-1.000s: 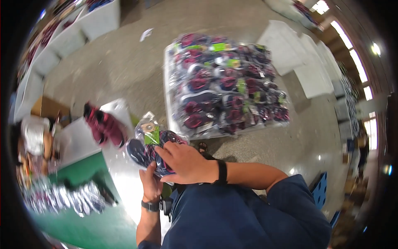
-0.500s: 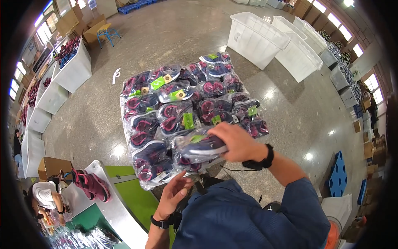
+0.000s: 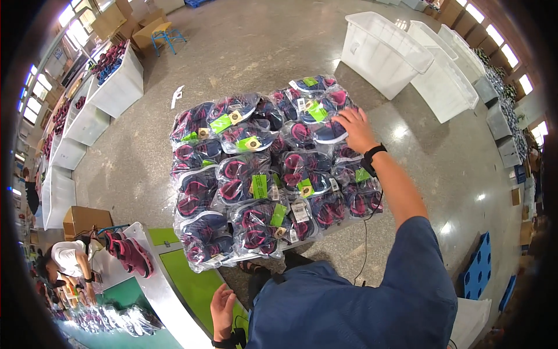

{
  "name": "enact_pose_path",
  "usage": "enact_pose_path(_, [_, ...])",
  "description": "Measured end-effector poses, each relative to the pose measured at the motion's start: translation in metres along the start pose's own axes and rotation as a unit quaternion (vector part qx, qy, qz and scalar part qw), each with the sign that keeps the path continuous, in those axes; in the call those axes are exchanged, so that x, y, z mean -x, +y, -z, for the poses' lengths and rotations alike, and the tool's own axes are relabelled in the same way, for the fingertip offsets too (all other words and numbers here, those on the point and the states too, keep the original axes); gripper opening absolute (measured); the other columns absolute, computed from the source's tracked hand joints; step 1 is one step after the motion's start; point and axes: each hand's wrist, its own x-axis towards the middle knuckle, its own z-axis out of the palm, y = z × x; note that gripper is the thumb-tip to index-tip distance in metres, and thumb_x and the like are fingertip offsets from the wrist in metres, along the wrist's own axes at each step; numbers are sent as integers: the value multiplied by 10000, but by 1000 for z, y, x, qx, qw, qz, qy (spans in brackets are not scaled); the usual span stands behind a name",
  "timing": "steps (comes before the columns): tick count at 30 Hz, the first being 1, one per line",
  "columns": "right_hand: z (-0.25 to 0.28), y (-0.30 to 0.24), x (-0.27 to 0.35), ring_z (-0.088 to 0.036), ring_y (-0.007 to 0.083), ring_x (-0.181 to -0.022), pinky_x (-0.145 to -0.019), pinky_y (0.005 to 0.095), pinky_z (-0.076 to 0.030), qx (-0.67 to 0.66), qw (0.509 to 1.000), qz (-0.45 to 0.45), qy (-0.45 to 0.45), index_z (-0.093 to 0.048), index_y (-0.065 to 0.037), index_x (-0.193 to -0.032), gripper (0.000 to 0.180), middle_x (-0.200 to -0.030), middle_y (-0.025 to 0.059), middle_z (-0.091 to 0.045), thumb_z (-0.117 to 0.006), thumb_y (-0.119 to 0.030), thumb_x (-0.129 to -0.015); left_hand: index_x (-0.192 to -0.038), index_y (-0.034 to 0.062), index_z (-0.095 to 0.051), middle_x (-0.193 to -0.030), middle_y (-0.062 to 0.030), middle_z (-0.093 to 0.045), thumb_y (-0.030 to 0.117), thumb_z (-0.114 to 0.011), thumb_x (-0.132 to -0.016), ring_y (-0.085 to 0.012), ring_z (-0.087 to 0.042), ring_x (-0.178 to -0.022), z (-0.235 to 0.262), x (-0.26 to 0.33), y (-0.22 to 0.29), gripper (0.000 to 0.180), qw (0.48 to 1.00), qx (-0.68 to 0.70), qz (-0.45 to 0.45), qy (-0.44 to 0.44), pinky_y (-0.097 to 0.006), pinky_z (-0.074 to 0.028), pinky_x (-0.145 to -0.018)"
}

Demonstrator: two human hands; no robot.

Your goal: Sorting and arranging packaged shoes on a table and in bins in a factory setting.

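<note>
A pile of bagged shoes (image 3: 235, 174), navy with pink linings, each in clear plastic, covers a low platform before me. At the pile's far right, my right hand (image 3: 354, 128) has its fingers curled over the end of one bagged pair of shoes (image 3: 328, 132), with a bright green tag in its bag. That pair rests on top of others. My left hand (image 3: 222, 311) is low by my body, above the green panel (image 3: 192, 279) of the bench, its fingers loosely bent and apart with nothing in them.
Large white bins (image 3: 383, 55) stand at the far right, and more bins (image 3: 119, 81) with shoes line the left. At the lower left are a bench with loose maroon shoes (image 3: 131, 256) and a person (image 3: 70, 262). A black cable (image 3: 365, 250) hangs by the pile's right corner.
My right hand has carried the bagged pair from the pile's near edge to its far right. My left hand has drawn back toward my body. The view has shifted slightly.
</note>
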Motion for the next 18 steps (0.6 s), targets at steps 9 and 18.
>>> enact_pose_path(9, [-104,-12,16,-569,395,-1252,-970,488,-531,-103,946,-247,-183,-500,-129,-1430,708,-1463,178,-446,-811,-246,-804,-1439,-54,-505,-1156,-159,-679,172,-696,-973,-192,-668,-989,13,18,-27,552,997,-6,60,50,-301,-528,-842])
enact_pose_path(18, [-97,-17,5,-383,352,-1459,-1126,500,-400,10,978,-182,-100,-460,-165,-1506,766,-1547,134,-410,-738,-12,-809,-1442,-63,-496,-1159,-158,-674,170,-682,-976,-188,-672,-976,37,11,-33,553,995,-48,84,35,-297,-536,-820])
